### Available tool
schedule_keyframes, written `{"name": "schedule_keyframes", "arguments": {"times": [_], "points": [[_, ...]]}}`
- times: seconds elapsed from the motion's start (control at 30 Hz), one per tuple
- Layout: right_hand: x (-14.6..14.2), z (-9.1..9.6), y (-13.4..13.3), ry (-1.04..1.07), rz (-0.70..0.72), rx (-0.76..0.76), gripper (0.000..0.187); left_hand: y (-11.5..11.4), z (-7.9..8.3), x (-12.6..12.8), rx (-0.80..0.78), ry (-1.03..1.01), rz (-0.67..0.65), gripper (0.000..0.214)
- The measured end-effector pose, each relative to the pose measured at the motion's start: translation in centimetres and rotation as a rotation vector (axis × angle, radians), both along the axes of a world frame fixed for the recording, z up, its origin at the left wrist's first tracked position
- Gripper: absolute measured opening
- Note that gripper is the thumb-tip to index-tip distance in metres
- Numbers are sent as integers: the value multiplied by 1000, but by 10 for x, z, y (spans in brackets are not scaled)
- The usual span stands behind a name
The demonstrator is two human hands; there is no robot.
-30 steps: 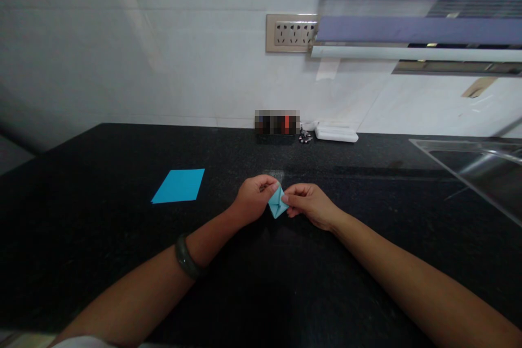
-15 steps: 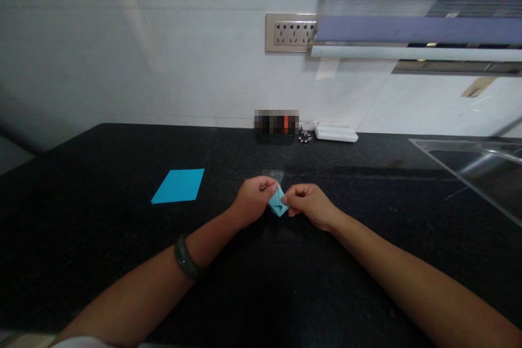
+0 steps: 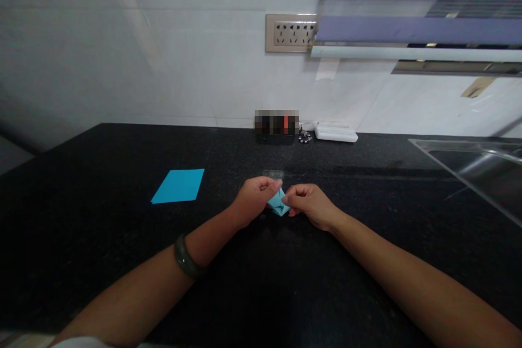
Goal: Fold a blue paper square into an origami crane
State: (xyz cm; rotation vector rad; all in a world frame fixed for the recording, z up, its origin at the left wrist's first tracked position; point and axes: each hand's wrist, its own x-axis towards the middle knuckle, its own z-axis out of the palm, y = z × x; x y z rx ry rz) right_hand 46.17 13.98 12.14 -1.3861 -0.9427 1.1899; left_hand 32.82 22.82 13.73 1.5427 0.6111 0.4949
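Observation:
A small folded piece of light blue paper (image 3: 278, 204) is pinched between both hands just above the black countertop (image 3: 122, 261). My left hand (image 3: 253, 199) grips its left side with thumb and fingers closed. My right hand (image 3: 309, 204) pinches its right side, fingers curled. A dark bangle sits on my left wrist. A flat blue paper sheet (image 3: 178, 185) lies on the counter to the left, apart from both hands.
A steel sink (image 3: 481, 168) is set into the counter at the right. Small items and a white flat box (image 3: 336, 132) stand against the wall at the back. A wall socket strip (image 3: 290, 33) and a range hood (image 3: 420, 11) hang above.
The folded paper has been pressed smaller and lower between the fingers; my left thumb has shifted slightly right over it. The arms have hardly moved.

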Motion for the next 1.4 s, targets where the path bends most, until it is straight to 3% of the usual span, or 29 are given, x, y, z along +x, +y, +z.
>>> {"name": "schedule_keyframes", "arguments": {"times": [0.5, 0.97, 1.07, 1.2, 1.4], "points": [[1, -1, 0, -68, 83, 33, 19, 2, -4, -1, 140, 97, -79, 29], [0, 1, 0, -100, 112, 30, 16, 0, -2, -2, 206, 94, 7, 34], [0, 2, -1, -97, 127, 32, 16, -1, 1, -3, 189, 104, 36, 39], [0, 3, -2, -76, 131, 23, 15, 1, 3, -2, 29, 97, -11, 50], [0, 1, -2, -41, 107, 27, 16, 3, 0, -2, 48, 56, -97, 28]]}}
